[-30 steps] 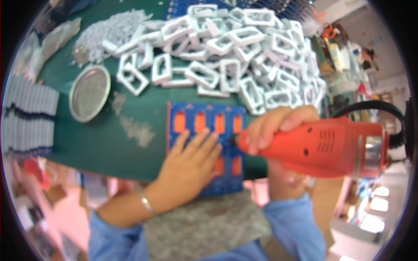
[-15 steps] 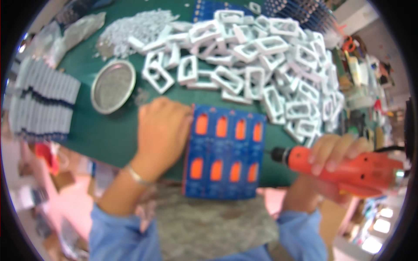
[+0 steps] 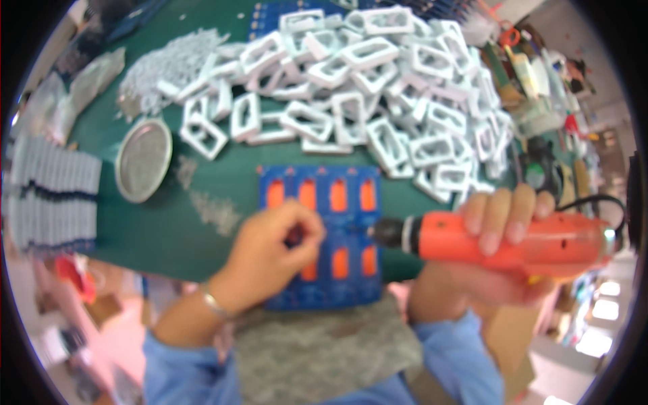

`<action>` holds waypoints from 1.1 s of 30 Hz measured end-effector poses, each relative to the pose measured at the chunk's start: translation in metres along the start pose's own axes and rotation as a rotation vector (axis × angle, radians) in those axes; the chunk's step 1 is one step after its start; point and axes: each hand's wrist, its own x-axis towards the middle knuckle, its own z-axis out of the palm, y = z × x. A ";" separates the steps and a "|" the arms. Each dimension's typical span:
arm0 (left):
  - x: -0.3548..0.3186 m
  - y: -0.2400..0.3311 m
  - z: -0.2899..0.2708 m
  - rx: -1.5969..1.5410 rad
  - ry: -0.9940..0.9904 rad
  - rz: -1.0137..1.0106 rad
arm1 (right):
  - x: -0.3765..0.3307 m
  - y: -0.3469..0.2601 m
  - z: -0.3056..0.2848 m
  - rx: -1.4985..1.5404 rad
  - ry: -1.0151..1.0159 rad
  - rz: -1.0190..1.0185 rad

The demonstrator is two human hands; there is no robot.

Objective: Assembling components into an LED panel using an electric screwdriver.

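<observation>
Blue panel with orange windows, on green table, under two hands

Blue panel (image 3: 341, 226), rectangular, orange windows in two rows; at the near edge of the green table (image 3: 169, 239), in front of the wearer; left hand (image 3: 277, 243), bracelet at wrist, over the panel's left part, hiding some of the lower row; its fingers curled, thumb and forefinger close together; whether they pinch anything small, cannot tell; right hand (image 3: 496, 223), fingers wrapped firmly round a red power driver (image 3: 445, 236); driver level, its dark nose pointing left, tip over the panel's right edge; contact there too blurred to tell; black cable (image 3: 594, 198) at its rear.

Surroundings: large heap of white rectangular frames (image 3: 364, 54), beyond the panel, spreading right toward the driver; pile of small white pieces (image 3: 172, 67), far left; round metal dish (image 3: 144, 162), left of the panel; loose scatter of small bits (image 3: 214, 209), between dish and panel; stack of pale blocks (image 3: 57, 196), at the left edge.

Changes: half a second ago the left hand was at the panel's left side, all windows showing; now it lies across them; driver tip, then just off the right edge, now over the panel.
</observation>
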 end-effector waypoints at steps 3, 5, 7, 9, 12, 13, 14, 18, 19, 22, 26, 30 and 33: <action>0.001 0.001 0.015 0.088 0.031 0.126 | -0.003 -0.001 0.002 -0.005 -0.023 0.034; 0.001 0.007 0.012 0.206 0.026 0.209 | -0.004 -0.001 0.001 -0.012 -0.046 0.042; 0.001 0.006 0.010 0.323 0.027 0.287 | -0.006 0.000 0.002 -0.014 -0.070 0.056; 0.001 0.000 0.011 0.343 0.039 0.401 | -0.008 -0.001 0.003 -0.006 -0.066 0.064; 0.002 0.000 0.011 0.363 0.039 0.475 | -0.009 -0.004 0.002 0.002 -0.082 0.090; 0.003 0.000 0.012 0.363 0.038 0.476 | -0.008 -0.005 0.004 0.001 -0.081 0.089; 0.003 -0.002 0.012 0.359 0.040 0.488 | -0.007 -0.006 0.008 -0.023 -0.068 0.112; 0.006 -0.004 0.013 0.349 0.017 0.450 | -0.005 -0.005 0.008 -0.045 -0.080 0.134; 0.009 -0.002 0.013 0.346 0.016 0.451 | -0.004 -0.006 0.007 -0.048 -0.081 0.135; 0.022 0.006 0.016 0.414 -0.057 0.440 | 0.002 -0.008 0.003 -0.079 -0.110 0.175; 0.036 0.008 0.026 0.409 -0.143 0.362 | 0.008 -0.003 -0.007 -0.118 -0.203 0.207; 0.034 0.001 0.031 0.407 -0.149 0.369 | 0.006 -0.003 -0.005 -0.181 -0.211 0.300; 0.033 -0.005 0.032 0.449 -0.157 0.358 | 0.009 -0.003 -0.015 -0.236 -0.333 0.347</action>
